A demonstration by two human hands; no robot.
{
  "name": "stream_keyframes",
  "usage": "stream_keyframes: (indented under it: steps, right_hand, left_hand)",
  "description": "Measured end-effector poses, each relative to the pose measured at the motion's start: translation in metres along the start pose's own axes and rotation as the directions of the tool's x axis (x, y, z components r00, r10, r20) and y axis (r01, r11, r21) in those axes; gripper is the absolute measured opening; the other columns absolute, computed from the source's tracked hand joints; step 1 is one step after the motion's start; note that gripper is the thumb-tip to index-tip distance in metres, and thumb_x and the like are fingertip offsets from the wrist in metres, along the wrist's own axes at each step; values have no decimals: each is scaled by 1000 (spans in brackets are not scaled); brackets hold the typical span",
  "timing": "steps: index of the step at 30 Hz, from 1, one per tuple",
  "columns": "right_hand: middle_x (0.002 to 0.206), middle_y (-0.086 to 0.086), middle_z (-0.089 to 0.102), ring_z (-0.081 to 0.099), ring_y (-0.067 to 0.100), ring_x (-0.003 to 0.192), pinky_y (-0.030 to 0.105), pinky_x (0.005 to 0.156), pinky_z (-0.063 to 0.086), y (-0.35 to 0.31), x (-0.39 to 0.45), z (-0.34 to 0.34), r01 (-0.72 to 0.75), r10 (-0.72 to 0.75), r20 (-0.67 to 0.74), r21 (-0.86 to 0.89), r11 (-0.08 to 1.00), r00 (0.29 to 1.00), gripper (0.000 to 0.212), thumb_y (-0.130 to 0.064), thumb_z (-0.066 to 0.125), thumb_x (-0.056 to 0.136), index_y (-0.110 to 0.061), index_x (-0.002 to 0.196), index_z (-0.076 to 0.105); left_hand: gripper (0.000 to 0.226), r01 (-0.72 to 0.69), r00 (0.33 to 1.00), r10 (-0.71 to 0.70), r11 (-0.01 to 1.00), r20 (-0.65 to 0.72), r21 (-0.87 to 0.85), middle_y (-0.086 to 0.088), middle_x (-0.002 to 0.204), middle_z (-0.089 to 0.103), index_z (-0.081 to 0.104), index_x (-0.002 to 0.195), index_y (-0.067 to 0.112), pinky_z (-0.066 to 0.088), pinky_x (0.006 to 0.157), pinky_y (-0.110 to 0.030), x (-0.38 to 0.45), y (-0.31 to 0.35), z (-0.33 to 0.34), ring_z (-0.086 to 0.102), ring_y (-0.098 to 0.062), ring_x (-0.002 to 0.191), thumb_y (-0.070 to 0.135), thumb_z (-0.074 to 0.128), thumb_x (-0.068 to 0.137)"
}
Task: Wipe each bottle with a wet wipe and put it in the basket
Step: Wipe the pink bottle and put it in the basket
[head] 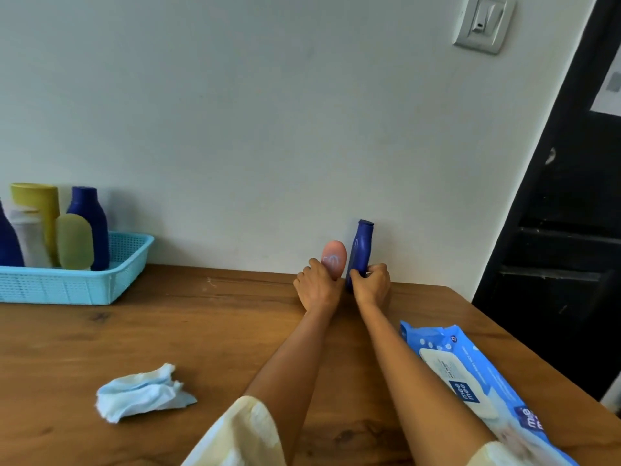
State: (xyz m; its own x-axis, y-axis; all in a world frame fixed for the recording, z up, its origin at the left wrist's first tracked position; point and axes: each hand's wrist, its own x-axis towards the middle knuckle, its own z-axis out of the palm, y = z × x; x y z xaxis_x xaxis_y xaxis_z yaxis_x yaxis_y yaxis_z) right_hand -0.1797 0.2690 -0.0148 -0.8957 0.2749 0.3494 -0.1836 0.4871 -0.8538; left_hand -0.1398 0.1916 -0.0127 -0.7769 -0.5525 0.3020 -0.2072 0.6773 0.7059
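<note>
Both arms reach far across the wooden table (208, 334) to its back edge by the wall (268, 112). The left hand (317, 287) is wrapped around the lower part of a pink bottle (333, 257), whose rounded top shows above the fingers. Just beside it, the right hand (371, 284) grips the base of a blue bottle (360, 248), which stands nearly upright, leaning slightly, close against the wall. The two bottles are almost touching, and the hands sit side by side. A crumpled wipe (142, 393) lies loose on the table near the left forearm, well apart from both hands. A pack of wipes (470, 381) lies along the right forearm, partly under the cream sleeve (504, 454). The light blue basket (111, 284) sits at the far left against the wall, well apart from the hands, with open tabletop between. It already holds several bottles: a yellow one (37, 203), a white one (28, 238), a pale green one (74, 242), a tall blue one (89, 227), and another blue one (8, 240) cut off by the frame edge. A light switch (484, 23) is on the wall at upper right, and a dark door (568, 230) stands at the right.
</note>
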Motion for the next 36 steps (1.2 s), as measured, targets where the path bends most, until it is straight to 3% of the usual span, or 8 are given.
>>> stream_keyframes:
  steps: [5,8,13,16,18,24,36]
  right_hand:
    - [94,7,62,53,16,76,18,52,33,-20,-51,-10,39,-51,92,136,990,994,29,-21,66,82,-6,102,51]
    - [94,4,61,57,15,78,17,55,40,-33,-87,-13,42,-79,198,183,982,977,29,-23,66,83,-9,103,51]
    - [97,2,61,61,17,87,30,75,52,-55,-145,-10,42,-106,313,205,978,944,30,-26,66,83,-12,106,52]
    - [100,3,62,61,17,86,32,73,54,-68,-172,-6,67,-131,359,187,980,924,30,-28,67,82,-15,103,50]
    - [98,1,60,58,15,84,25,66,48,-78,-185,-6,102,-154,383,153,983,911,30,-29,67,82,-16,102,49]
    - [93,-2,55,54,12,79,16,55,37,-93,-204,-6,175,-183,411,58,983,893,28,-29,67,83,-18,96,44]
    - [110,5,61,55,13,88,26,72,44,-96,-208,0,134,-123,422,5,991,898,37,-29,68,82,-13,108,47]
  left_hand:
    - [41,-78,997,78,996,5,-52,-9,103,62,47,104,9,48,87,-42,-8,-23,-56,60,-29,96,36,65,78]
    - [41,-95,994,97,994,41,-48,-9,103,61,49,108,7,50,83,-41,-16,-42,-104,61,-28,94,32,64,78]
    - [45,-69,991,81,992,106,-109,-10,107,62,51,113,7,53,80,-38,-36,-83,-165,60,-24,94,28,68,77]
    - [46,-57,990,73,989,118,-138,-8,109,61,53,115,8,49,77,-30,-54,-107,-194,57,-19,92,24,70,76]
    - [46,-52,990,73,984,121,-171,-7,110,60,53,118,8,44,74,-25,-65,-120,-209,55,-15,90,21,70,77]
    - [46,-73,991,96,972,92,-222,-10,112,62,53,123,6,47,79,-26,-76,-142,-230,55,-15,90,18,67,81]
    - [46,-41,996,68,919,56,-391,-4,107,57,50,126,7,46,77,-24,-76,-170,-254,56,-14,94,18,67,84]
